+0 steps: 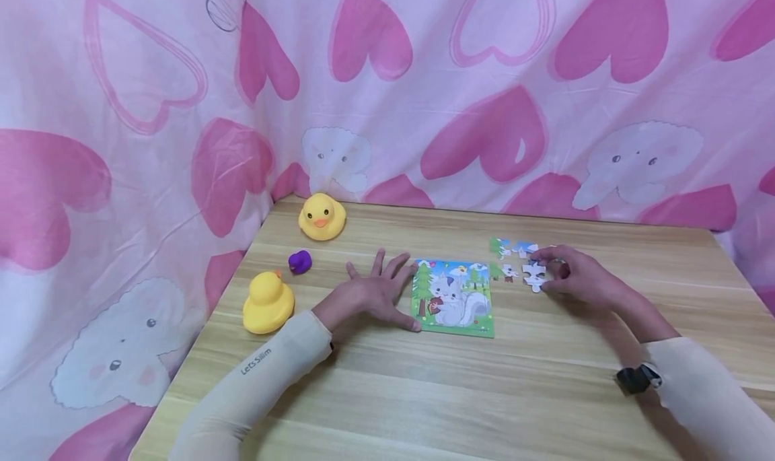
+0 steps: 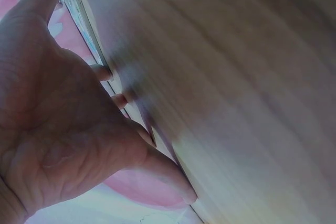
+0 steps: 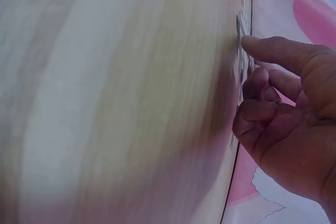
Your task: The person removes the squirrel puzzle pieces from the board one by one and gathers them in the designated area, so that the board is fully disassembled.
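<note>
A square puzzle (image 1: 453,298) with a squirrel picture lies flat in the middle of the table. My left hand (image 1: 377,293) is at its left side, fingers spread, with the thumb and fingertips along the puzzle's edge. In the left wrist view that hand (image 2: 68,124) shows its palm, fingers reaching down to the tabletop. To the right of the puzzle my right hand (image 1: 578,276) pinches a jigsaw piece (image 1: 534,278) between thumb and fingers. The right wrist view shows this piece (image 3: 242,27) edge-on at the thumb tip, tilted up from the table. More loose pieces (image 1: 504,272) lie beside it.
On the left stand two yellow rubber ducks, one at the back (image 1: 322,217) and one nearer (image 1: 268,303), with a small purple duck (image 1: 299,262) between them. A pink heart-patterned curtain (image 1: 387,111) hangs behind the wooden table (image 1: 424,400) and along its left side.
</note>
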Tool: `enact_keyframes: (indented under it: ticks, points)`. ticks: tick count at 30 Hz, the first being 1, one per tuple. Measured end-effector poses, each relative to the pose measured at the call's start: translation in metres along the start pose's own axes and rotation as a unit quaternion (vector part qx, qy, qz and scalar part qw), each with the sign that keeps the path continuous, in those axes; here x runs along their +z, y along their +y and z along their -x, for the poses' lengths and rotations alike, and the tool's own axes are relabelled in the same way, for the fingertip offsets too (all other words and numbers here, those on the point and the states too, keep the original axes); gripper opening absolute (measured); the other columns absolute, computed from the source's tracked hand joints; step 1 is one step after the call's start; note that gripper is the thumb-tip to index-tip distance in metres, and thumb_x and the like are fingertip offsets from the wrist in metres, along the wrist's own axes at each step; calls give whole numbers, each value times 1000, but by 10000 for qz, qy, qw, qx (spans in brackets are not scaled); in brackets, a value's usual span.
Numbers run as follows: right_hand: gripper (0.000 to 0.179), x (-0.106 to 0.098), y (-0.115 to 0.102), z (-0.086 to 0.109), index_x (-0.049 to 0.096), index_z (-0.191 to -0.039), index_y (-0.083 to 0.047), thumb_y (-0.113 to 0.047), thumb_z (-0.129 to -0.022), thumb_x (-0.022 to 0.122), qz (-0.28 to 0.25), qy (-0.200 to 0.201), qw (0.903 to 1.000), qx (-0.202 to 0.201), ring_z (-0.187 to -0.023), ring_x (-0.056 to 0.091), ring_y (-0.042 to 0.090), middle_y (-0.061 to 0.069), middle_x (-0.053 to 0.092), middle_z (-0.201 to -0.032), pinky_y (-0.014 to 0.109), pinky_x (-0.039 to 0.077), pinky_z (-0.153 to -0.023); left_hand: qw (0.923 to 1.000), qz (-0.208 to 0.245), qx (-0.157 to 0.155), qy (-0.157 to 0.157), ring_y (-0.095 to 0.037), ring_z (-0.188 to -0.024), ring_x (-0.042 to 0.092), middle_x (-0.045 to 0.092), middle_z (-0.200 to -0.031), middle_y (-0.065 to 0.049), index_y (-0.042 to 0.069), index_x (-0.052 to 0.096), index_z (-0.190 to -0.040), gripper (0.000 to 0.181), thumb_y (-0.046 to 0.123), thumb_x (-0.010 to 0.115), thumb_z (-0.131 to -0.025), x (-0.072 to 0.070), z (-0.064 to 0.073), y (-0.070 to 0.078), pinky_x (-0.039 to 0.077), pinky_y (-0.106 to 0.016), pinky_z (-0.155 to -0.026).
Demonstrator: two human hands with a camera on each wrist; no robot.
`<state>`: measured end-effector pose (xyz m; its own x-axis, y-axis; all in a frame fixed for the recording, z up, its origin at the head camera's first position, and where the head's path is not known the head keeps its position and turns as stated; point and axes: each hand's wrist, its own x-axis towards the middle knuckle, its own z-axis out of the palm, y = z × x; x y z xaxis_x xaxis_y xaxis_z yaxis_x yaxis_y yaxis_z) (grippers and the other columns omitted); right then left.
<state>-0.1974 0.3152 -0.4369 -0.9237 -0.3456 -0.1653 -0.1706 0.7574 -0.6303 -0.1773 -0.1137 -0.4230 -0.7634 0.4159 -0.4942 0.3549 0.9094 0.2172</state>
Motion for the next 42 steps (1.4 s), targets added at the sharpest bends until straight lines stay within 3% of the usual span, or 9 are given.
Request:
enact_keyframes:
  ticks: [9,17,25,33,42]
  points:
    - [60,0,4,-3,60,-148,-14,-10,-92,81,144,-133,9998,44,-94,49,26,13,56,-116,26,43,-69,10000,7,-21,7,-45,-163,-22,-18,-179,7,39,-1,-170,130,89,70,-74,1,-2,0,-2,-97,-106]
    - [60,0,3,-4,59,-148,-12,-9,-92,82,166,-122,9995,-257,-93,50,24,13,56,-118,24,45,-71,10000,-23,-52,10,-44,-163,-22,-18,-179,8,40,-2,-170,131,90,70,-72,0,-5,0,-1,-97,-106]
    - [53,10,-19,-3,56,-147,-2,-13,-99,74,219,100,9977,-632,-93,53,22,19,57,-124,23,49,-69,10000,-33,-63,11,-44,-163,-23,-19,-179,9,40,-2,-170,131,91,69,-72,0,-4,-1,-1,-97,-106]
    - [72,30,-49,-2,43,-158,-3,-21,-98,77,52,210,9966,-800,-92,56,21,18,58,-120,24,51,-70,10000,15,-38,13,-43,-163,-23,-18,-179,9,41,-1,-170,130,90,69,-72,1,-3,-2,-3,-97,-106]
    - [68,57,-81,4,54,-152,-6,-11,-91,83,-59,5,9927,-1204,-89,56,20,16,58,-125,22,54,-71,10000,-29,-66,-9,-43,-163,-22,-18,-179,9,41,-1,-170,130,91,69,-73,0,-2,0,-1,-96,-107]
